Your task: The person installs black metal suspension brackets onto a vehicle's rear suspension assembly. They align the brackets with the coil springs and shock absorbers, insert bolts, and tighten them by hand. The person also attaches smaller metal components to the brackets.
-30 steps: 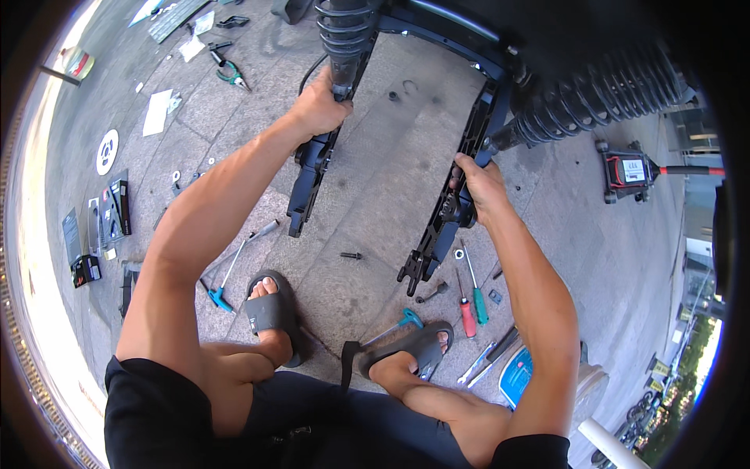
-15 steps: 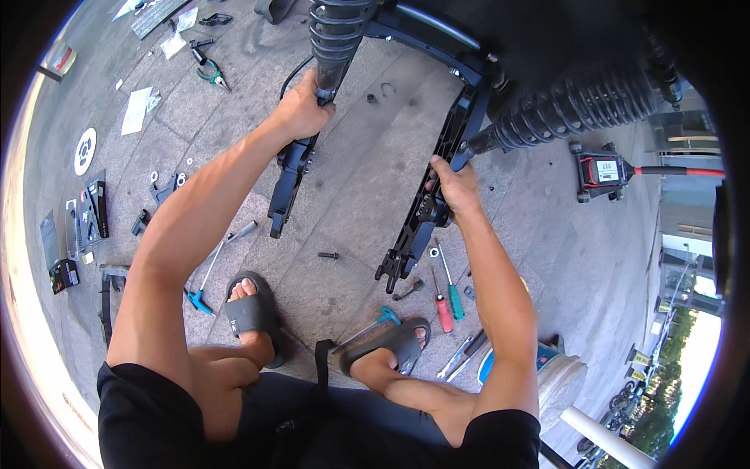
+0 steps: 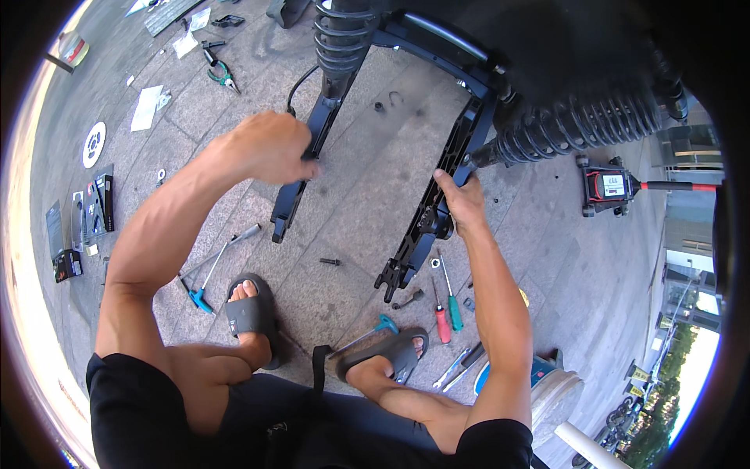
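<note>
A black motorcycle swingarm [image 3: 412, 254] reaches toward me, its two arms apart and joined at the back by a crosspiece. My right hand [image 3: 466, 202] is closed around the right arm, thumb on the inner face. Over the left arm, my left hand [image 3: 269, 147] is curled, thumb pointing inward; its fingertips are hidden, and whether they touch the arm I cannot tell. A coil-spring shock absorber [image 3: 341, 43] stands on the left arm. Another shock absorber [image 3: 578, 129] slants from the right arm to the upper right. A dark bolt [image 3: 330, 261] lies on the paving between the arms.
Red [image 3: 443, 322] and green screwdrivers [image 3: 455, 313], wrenches [image 3: 453, 366] and blue-handled hex keys [image 3: 201, 301] lie near my sandalled feet. Green pliers [image 3: 224, 76], papers [image 3: 146, 108] and packaging [image 3: 98, 207] are at left. A red floor jack [image 3: 609, 186] stands at right, a bucket [image 3: 553, 383] lower right.
My left hand has come off its grip beside the left shock absorber and moved down and leftward, nearer me. My right hand keeps its hold. The view has shifted slightly.
</note>
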Motion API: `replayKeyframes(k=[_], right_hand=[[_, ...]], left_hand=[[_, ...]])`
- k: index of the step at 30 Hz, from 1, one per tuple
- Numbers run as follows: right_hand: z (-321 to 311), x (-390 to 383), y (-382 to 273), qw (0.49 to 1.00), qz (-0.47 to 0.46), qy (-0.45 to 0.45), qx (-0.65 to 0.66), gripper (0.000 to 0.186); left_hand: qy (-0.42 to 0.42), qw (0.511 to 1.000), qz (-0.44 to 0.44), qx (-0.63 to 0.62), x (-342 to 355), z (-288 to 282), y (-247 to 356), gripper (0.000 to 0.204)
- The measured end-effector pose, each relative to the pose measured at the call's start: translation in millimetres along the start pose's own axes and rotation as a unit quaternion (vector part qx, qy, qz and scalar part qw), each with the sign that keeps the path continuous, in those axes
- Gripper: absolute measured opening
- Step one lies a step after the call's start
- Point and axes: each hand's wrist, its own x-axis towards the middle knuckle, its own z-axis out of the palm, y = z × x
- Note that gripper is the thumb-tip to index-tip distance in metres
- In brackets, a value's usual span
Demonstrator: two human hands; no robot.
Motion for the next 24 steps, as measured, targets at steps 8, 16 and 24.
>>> replayKeyframes(k=[8, 16, 24], right_hand=[[3, -7, -7, 0.989, 0.084, -0.038, 0.119, 0.019], [11, -6, -20, 0.982, 0.097, -0.041, 0.156, 0.010], [10, -6, -14, 0.986, 0.060, -0.038, 0.152, 0.005]], left_hand=[[0.365, 0.879, 0.232, -0.202, 75, -21, 70, 0.032], [0.380, 0.922, 0.024, -0.069, 210, -27, 123, 0.053], [0.303, 0.936, 0.015, -0.179, 218, -38, 121, 0.046]])
